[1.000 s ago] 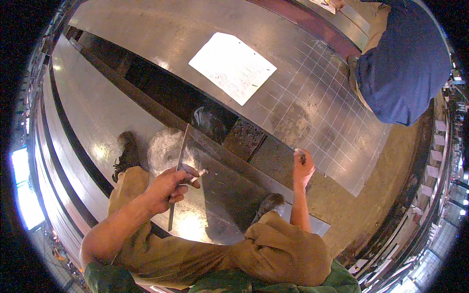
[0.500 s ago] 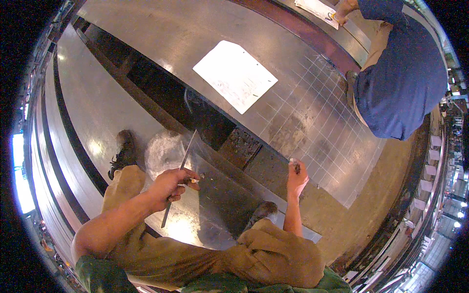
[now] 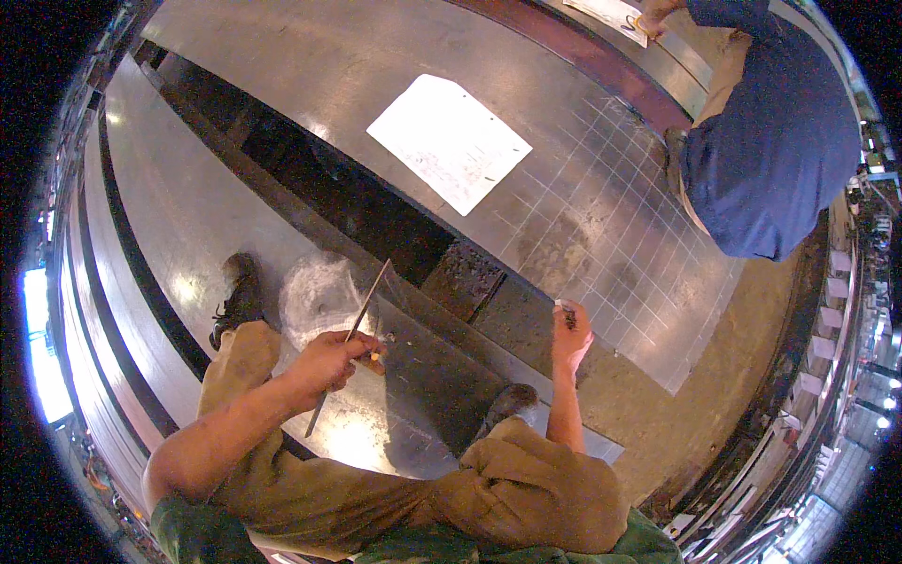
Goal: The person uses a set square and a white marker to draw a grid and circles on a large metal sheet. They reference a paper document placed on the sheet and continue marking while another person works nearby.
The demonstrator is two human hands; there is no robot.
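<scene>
My left hand (image 3: 331,363) grips a long thin metal ruler (image 3: 368,299) that slants up to the right over the steel sheet (image 3: 169,216) I am crouched on. A small pale piece, perhaps chalk, shows at my left fingertips. My right hand (image 3: 571,335) is raised past my knee, pinching a small dark object (image 3: 568,318) above the edge of the far sheet. That far sheet (image 3: 601,216) carries a scratched grid of lines.
A white paper sheet (image 3: 449,141) lies on the far plate. A dark gap (image 3: 348,202) runs between the two plates. Another person in a blue shirt (image 3: 770,141) bends over at the upper right. My boots (image 3: 240,296) rest on the near sheet.
My left hand has tilted the ruler from near upright to a slant toward the upper right. My right hand stays raised, and my view has shifted slightly.
</scene>
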